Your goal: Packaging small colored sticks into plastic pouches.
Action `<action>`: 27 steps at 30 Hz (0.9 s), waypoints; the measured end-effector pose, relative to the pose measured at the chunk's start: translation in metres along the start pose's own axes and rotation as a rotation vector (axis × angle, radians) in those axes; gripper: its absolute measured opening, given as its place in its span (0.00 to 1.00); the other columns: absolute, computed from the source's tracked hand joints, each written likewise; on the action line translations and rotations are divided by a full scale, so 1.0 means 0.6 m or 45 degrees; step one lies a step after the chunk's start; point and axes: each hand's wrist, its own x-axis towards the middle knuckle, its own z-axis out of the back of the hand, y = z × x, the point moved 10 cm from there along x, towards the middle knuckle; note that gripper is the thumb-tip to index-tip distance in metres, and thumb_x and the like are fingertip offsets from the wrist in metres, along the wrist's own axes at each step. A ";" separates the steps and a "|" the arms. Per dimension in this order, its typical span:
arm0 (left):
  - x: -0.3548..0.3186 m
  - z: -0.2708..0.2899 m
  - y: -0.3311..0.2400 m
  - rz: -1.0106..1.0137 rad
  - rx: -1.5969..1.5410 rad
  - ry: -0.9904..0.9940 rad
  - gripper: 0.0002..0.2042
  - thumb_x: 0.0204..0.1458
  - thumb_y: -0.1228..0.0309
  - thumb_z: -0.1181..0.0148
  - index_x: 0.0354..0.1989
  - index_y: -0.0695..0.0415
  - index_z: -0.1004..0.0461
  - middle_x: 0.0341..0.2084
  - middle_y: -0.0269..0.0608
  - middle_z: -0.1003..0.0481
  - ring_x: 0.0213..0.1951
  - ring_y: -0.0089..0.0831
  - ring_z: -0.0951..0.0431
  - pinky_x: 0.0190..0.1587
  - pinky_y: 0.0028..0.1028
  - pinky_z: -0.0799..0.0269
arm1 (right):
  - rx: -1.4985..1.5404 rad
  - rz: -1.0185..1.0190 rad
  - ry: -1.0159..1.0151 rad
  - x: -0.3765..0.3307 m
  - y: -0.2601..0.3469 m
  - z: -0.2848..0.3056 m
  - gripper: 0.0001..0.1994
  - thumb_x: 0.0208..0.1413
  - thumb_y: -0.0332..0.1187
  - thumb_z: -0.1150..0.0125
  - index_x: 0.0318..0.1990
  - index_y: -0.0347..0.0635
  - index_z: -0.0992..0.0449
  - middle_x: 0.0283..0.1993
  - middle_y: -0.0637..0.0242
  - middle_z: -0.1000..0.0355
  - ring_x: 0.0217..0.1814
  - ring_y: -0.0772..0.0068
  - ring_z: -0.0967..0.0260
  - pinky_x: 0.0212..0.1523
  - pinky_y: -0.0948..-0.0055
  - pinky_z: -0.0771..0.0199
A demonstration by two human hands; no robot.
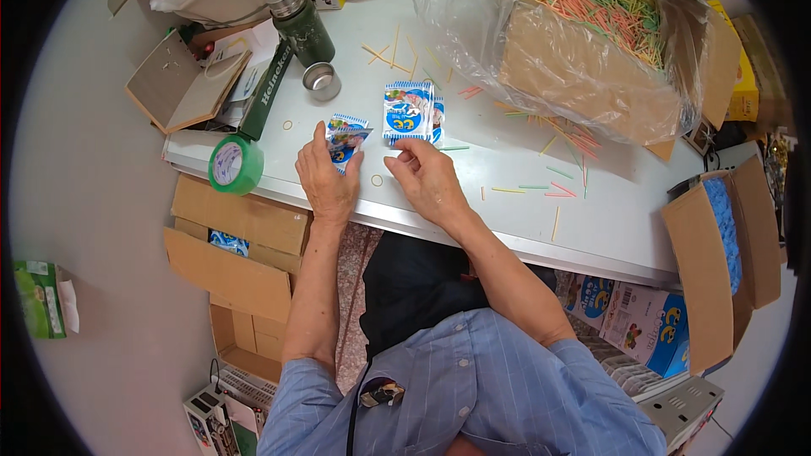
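Observation:
My left hand (329, 183) is closed on small blue-and-white packets (342, 142), with the thumb on one side and the fingers on the other. How many packets it holds is hard to make out. To its right, my right hand (429, 183) has bent fingers, with the thumb apart from the forefinger and nothing visible between them. Its fingertips are at the lower edge of a small stack of similar packets (408, 112) lying on the white table (490, 224). I cannot tell whether they touch it. A rubber band (377, 181) lies between my hands.
A plastic-lined carton (583, 67) of coloured thin sticks stands far right, with loose sticks (574, 139) scattered before it. At left are a green flask (302, 29), its metal cup (322, 81) and green tape (236, 165). Open cartons (228, 262) sit below the table's left edge.

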 end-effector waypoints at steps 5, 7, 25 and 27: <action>-0.003 -0.004 0.008 -0.091 -0.067 -0.016 0.23 0.47 0.73 0.32 0.52 0.63 0.31 0.38 0.49 0.30 0.43 0.48 0.30 0.47 0.41 0.36 | 0.068 0.026 0.001 0.011 0.013 -0.031 0.19 0.56 0.34 0.35 0.49 0.29 0.26 0.38 0.56 0.26 0.33 0.70 0.29 0.37 0.72 0.26; -0.004 -0.005 0.016 -0.088 -0.089 -0.026 0.19 0.49 0.74 0.34 0.49 0.63 0.31 0.38 0.50 0.30 0.42 0.48 0.30 0.46 0.41 0.36 | 0.079 0.013 -0.021 0.018 0.016 -0.044 0.19 0.56 0.35 0.35 0.50 0.29 0.27 0.41 0.55 0.27 0.31 0.70 0.30 0.36 0.72 0.27; -0.035 0.018 -0.011 0.633 -0.904 -0.065 0.15 0.68 0.66 0.54 0.29 0.62 0.34 0.21 0.33 0.33 0.27 0.18 0.36 0.29 0.23 0.36 | 0.472 0.031 0.081 -0.007 0.059 -0.035 0.09 0.67 0.34 0.48 0.38 0.35 0.28 0.29 0.68 0.28 0.33 0.82 0.31 0.36 0.78 0.29; -0.043 0.006 -0.031 0.588 -0.891 -0.069 0.15 0.68 0.66 0.54 0.30 0.62 0.34 0.21 0.33 0.33 0.27 0.18 0.37 0.28 0.23 0.37 | 0.345 -0.084 -0.084 -0.013 0.042 -0.006 0.09 0.67 0.34 0.48 0.39 0.37 0.28 0.29 0.64 0.26 0.29 0.76 0.28 0.32 0.76 0.29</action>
